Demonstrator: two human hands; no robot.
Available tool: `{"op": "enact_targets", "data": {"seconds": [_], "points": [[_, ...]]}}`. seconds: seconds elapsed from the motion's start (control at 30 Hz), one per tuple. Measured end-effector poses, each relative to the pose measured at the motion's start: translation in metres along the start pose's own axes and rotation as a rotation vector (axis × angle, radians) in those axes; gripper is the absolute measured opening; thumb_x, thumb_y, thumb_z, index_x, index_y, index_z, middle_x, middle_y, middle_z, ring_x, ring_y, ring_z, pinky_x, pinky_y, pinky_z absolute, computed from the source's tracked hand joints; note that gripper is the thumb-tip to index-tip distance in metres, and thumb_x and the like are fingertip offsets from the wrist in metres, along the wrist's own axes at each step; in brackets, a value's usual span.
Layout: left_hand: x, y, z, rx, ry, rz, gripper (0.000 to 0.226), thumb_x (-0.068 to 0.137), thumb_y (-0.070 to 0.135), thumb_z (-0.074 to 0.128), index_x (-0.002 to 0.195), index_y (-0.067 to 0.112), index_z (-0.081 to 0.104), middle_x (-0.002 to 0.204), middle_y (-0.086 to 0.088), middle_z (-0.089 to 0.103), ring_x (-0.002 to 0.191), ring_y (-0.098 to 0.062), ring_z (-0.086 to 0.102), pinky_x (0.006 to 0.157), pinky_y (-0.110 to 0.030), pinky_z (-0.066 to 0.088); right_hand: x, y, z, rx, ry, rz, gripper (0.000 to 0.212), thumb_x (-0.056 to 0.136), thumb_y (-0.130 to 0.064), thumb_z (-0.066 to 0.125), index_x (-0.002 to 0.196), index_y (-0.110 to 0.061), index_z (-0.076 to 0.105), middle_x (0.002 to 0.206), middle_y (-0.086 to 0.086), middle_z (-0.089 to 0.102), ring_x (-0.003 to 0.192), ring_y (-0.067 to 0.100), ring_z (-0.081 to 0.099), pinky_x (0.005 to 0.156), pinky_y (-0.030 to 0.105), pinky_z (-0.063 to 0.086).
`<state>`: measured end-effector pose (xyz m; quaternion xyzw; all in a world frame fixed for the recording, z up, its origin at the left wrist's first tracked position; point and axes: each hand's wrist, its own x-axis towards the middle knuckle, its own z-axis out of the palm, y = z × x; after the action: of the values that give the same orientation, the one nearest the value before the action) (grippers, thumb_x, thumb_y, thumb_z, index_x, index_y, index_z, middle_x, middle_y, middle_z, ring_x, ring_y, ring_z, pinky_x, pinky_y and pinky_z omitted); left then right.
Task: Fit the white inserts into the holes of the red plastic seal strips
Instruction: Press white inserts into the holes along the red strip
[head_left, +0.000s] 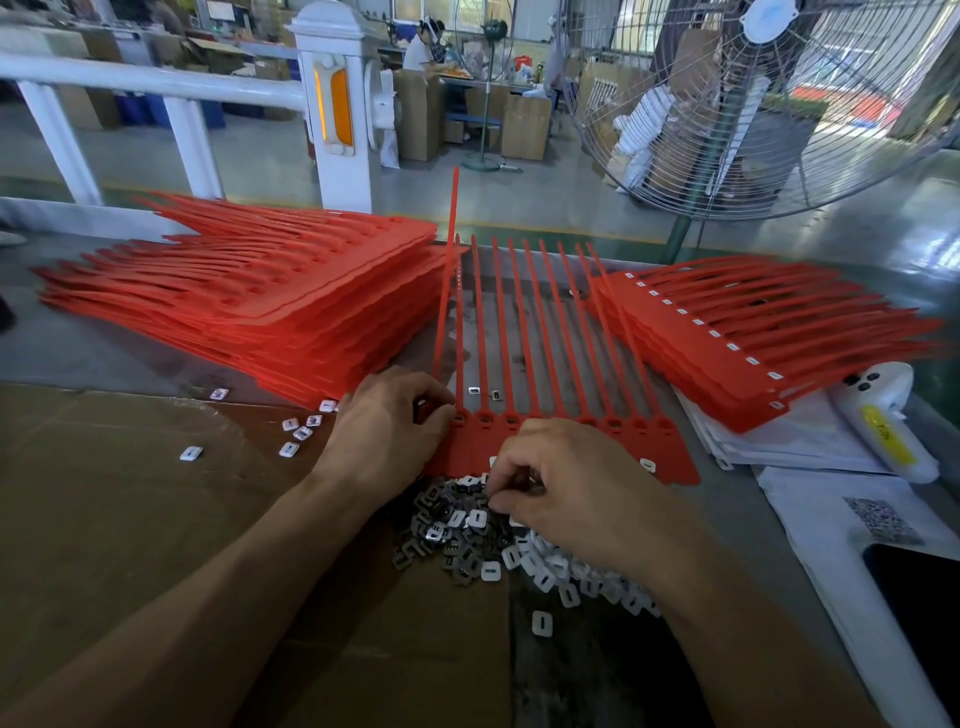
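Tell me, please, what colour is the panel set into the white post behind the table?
Orange-yellow panel, seen best in the head view.

Bright red seal strips (561, 441) fan across the grey surface (737, 499), white inserts (545, 577) heaped beside dark grey ones (431, 525) on brown cardboard (130, 509).

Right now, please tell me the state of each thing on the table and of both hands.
Seal strip sheet: flat in the middle, one tail bent upward.
Left stack: holes look empty.
Right stack: white inserts fitted along its edge.
Insert pile: loose heap, some scattered.
Left hand: fingers curled at the sheet's left end; grip unclear.
Right hand: fingertips pinching in the pile.
Floor fan: spinning or not, cannot tell.
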<state>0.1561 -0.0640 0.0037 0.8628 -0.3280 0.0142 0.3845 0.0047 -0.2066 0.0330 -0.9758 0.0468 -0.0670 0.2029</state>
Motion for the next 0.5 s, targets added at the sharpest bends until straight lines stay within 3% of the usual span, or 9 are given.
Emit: {"op": "enact_targets", "data": {"seconds": [0.27, 0.5], "points": [[-0.001, 0.001, 0.0, -0.01, 0.006, 0.0, 0.008, 0.093, 0.035, 0.068, 0.099, 0.036, 0.073, 0.103, 0.013, 0.06, 0.104, -0.013, 0.056, 0.1, -0.048, 0.045, -0.001, 0.0, -0.006, 0.19, 0.013, 0.011, 0.007, 0.101, -0.03, 0.064, 0.094, -0.032, 0.064, 0.09, -0.019, 0.065, 0.09, -0.003, 0.06, 0.073, 0.013, 0.044], [0.0, -0.001, 0.002, -0.017, -0.002, 0.002, 0.006, 0.093, 0.035, 0.068, 0.097, 0.037, 0.072, 0.102, 0.015, 0.06, 0.104, -0.013, 0.056, 0.1, -0.049, 0.046, -0.001, 0.023, -0.013, 0.428, 0.363, 0.246, 0.013, 0.098, -0.027, 0.067, 0.092, -0.037, 0.072, 0.089, -0.032, 0.069, 0.086, -0.011, 0.065, 0.062, 0.009, 0.046]]}}
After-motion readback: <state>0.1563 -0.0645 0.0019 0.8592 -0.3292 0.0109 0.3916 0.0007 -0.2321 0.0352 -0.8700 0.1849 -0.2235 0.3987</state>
